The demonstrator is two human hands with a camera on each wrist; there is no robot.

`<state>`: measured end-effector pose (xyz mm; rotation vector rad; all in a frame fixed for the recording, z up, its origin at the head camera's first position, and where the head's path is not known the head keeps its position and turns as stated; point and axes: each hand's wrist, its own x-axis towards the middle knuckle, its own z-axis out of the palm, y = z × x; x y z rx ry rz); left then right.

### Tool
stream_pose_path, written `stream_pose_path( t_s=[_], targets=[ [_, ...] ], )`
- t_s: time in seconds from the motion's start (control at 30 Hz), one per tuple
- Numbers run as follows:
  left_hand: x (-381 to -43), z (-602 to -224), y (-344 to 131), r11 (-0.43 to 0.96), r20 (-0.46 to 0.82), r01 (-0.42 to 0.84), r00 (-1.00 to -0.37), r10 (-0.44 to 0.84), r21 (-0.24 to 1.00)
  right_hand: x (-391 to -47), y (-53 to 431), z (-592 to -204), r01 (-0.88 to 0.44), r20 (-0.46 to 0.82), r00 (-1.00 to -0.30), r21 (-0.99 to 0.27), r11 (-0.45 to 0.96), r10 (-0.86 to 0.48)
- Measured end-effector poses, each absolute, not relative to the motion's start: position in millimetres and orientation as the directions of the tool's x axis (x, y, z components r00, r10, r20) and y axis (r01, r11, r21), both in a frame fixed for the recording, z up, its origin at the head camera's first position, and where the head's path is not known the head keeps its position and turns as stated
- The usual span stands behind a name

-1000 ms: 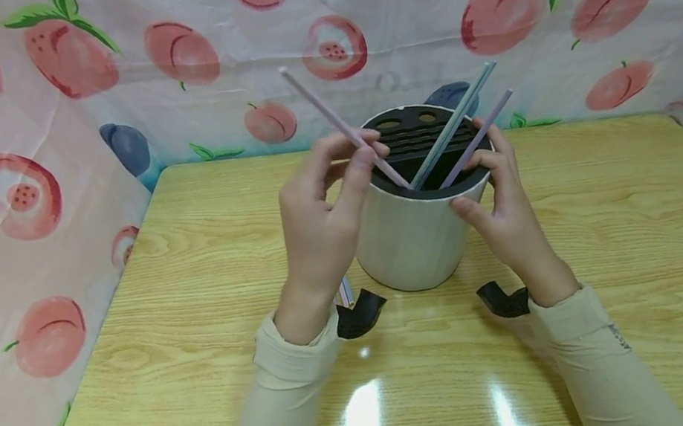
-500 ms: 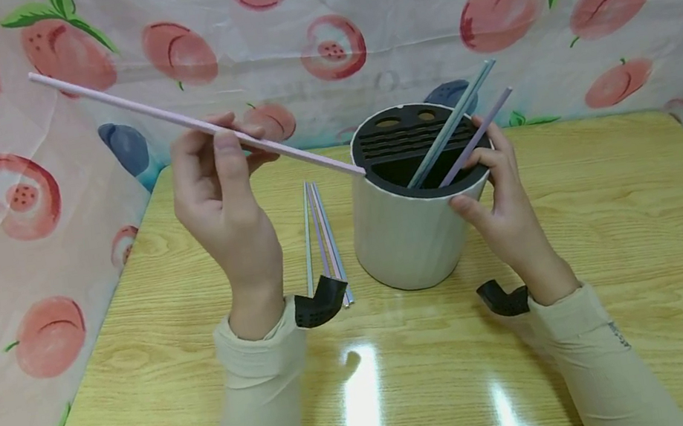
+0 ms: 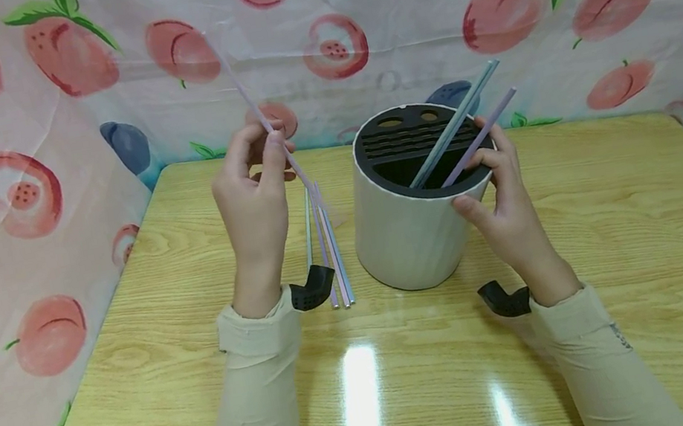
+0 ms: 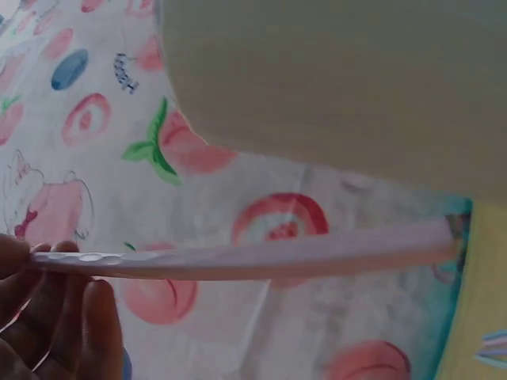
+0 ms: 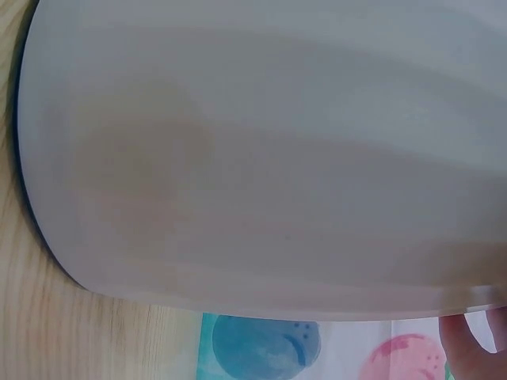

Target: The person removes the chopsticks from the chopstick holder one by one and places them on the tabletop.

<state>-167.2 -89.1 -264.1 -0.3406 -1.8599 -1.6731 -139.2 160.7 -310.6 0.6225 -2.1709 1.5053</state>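
My left hand (image 3: 257,219) pinches a pale lilac chopstick (image 3: 240,83) between thumb and fingers, left of the holder. The chopstick leans with its top to the left; its lower end is blurred above the table. In the left wrist view a ridged part of this chopstick (image 4: 261,263) lies by the fingertips. My right hand (image 3: 508,215) grips the rim of a white round utensil holder (image 3: 410,243) with a black slotted top. Blue-green chopsticks (image 3: 455,123) and a purple chopstick (image 3: 484,132) lean in its large opening, and their lower ends are hidden.
Several pastel chopsticks (image 3: 333,259) lie on the wooden table (image 3: 646,252) between my left wrist and the holder. Behind hangs a fruit-printed cloth (image 3: 399,30). Black wrist mounts (image 3: 313,289) stick out from both cuffs.
My left hand has drawn the chopstick away from the holder's opening to the left. It swung nearly level, then tilted steeper again above the chopsticks on the table. My right hand stays on the rim.
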Motion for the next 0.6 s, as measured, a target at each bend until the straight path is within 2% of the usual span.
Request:
stream_pose_path(
  t_s=[0.27, 0.6],
  targets=[
    [-196, -300, -103, 0.452, 0.534, 0.424, -0.833, -0.144, 0.784, -138, 160, -310, -0.574, 0.57, -0.813, -0.754, 0.319, -0.117],
    [-216, -335, -112, 0.698, 0.355, 0.184, -0.929, -0.107, 0.692, -137, 159, -310, -0.571, 0.568, -0.815, -0.759, 0.312, -0.111]
  ],
)
